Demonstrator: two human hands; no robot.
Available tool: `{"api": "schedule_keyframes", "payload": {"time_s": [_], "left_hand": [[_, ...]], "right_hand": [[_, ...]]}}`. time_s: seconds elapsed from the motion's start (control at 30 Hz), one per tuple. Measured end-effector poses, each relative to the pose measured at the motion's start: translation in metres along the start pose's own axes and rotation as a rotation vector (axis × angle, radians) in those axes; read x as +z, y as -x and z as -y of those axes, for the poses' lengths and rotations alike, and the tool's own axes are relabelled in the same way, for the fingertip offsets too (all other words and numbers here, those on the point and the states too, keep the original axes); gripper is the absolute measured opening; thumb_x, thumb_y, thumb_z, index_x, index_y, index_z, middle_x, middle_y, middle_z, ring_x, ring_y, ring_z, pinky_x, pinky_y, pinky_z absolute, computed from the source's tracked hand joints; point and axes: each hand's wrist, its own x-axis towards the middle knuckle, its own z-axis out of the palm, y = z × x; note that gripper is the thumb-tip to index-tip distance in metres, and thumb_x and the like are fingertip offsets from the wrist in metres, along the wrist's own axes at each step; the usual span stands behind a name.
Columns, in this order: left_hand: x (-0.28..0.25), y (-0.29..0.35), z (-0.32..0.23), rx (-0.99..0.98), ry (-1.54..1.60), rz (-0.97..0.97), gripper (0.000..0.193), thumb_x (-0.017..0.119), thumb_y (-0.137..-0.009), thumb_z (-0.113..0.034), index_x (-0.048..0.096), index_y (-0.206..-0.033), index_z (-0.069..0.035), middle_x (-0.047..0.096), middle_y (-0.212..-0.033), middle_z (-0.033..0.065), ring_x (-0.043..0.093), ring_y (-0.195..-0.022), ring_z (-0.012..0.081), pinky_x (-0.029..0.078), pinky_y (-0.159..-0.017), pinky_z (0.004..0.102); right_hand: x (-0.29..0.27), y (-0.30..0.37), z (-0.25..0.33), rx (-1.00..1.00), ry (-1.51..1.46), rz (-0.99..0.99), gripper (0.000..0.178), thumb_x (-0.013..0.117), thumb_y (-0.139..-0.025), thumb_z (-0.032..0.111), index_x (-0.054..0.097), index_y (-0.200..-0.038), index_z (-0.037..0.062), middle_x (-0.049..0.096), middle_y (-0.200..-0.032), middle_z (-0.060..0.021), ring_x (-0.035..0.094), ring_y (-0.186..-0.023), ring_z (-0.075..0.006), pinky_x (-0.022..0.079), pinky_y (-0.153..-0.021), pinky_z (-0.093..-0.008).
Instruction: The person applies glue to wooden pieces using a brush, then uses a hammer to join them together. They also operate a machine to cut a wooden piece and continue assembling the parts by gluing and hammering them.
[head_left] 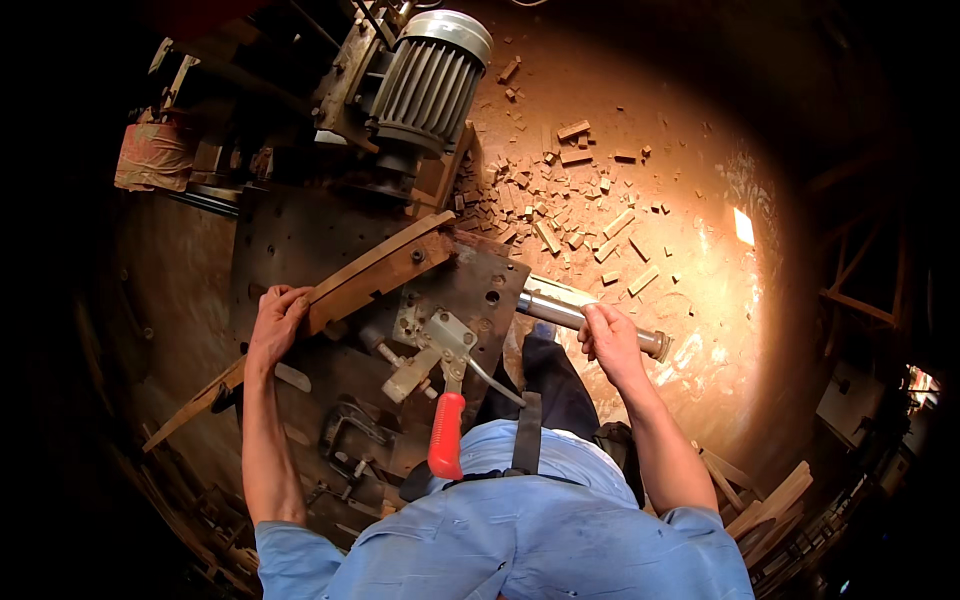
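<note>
My left hand (276,315) grips the lower edge of a long wooden board (370,275) that lies slanted across a dark metal machine table (280,240). My right hand (608,340) is closed around a shiny metal cylinder (560,308) that sticks out to the right from under a steel jig plate (480,290). On that plate sits a toggle clamp with a red handle (446,435), pointing toward my body. Neither hand touches the clamp.
A ribbed grey electric motor (430,75) stands at the back of the machine. Several small wood offcuts (560,190) litter the sawdust-covered floor to the right. Wooden slats (770,505) lie at lower right. Metal brackets (350,440) sit near my left elbow.
</note>
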Motion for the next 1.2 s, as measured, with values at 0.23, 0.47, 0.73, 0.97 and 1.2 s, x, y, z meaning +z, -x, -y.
{"api": "schedule_keyframes", "payload": {"time_s": [0.23, 0.47, 0.73, 0.97, 1.2], "left_hand": [[0.003, -0.002, 0.014, -0.022, 0.137, 0.019, 0.028, 0.060, -0.093, -0.023, 0.067, -0.110, -0.002, 0.056, -0.089, 0.0047, 0.050, -0.094, 0.0186, 0.040, -0.085, 0.0296], [0.000, -0.002, 0.005, -0.046, 0.194, 0.052, 0.029, 0.060, -0.093, -0.021, 0.066, -0.112, -0.001, 0.057, -0.090, 0.0047, 0.051, -0.094, 0.0166, 0.040, -0.085, 0.0275], [-0.004, -0.001, -0.001, -0.086, 0.295, 0.115, 0.029, 0.061, -0.092, -0.016, 0.064, -0.115, 0.001, 0.055, -0.095, 0.0029, 0.053, -0.093, 0.0133, 0.041, -0.084, 0.0247], [-0.008, -0.004, -0.001, -0.091, 0.304, 0.139, 0.029, 0.062, -0.092, -0.016, 0.064, -0.115, 0.001, 0.055, -0.096, 0.0024, 0.052, -0.094, 0.0125, 0.041, -0.084, 0.0238], [-0.009, -0.006, -0.001, -0.065, 0.240, 0.152, 0.032, 0.064, -0.090, -0.021, 0.066, -0.114, -0.001, 0.057, -0.099, 0.0054, 0.054, -0.095, 0.0174, 0.042, -0.086, 0.0277]], "right_hand": [[0.004, 0.000, 0.001, -0.019, 0.033, 0.030, 0.028, 0.054, -0.097, 0.029, 0.063, -0.096, 0.0023, 0.060, -0.065, -0.0019, 0.054, -0.053, -0.0079, 0.042, -0.048, -0.0226], [0.018, 0.005, 0.000, -0.002, 0.034, 0.068, 0.028, 0.055, -0.096, 0.028, 0.064, -0.097, 0.0013, 0.059, -0.065, -0.0022, 0.054, -0.055, -0.0086, 0.044, -0.051, -0.0240], [0.029, 0.013, -0.007, -0.011, 0.069, 0.104, 0.028, 0.054, -0.096, 0.028, 0.064, -0.094, 0.0021, 0.059, -0.066, -0.0022, 0.053, -0.054, -0.0088, 0.043, -0.051, -0.0240], [0.024, 0.010, -0.013, 0.042, 0.068, 0.083, 0.032, 0.055, -0.095, 0.031, 0.066, -0.099, 0.0005, 0.062, -0.067, -0.0037, 0.056, -0.056, -0.0102, 0.046, -0.054, -0.0255], [0.022, 0.011, -0.013, 0.006, 0.107, 0.076, 0.034, 0.055, -0.095, 0.032, 0.065, -0.100, 0.0000, 0.062, -0.067, -0.0047, 0.056, -0.056, -0.0107, 0.046, -0.054, -0.0259]]}}
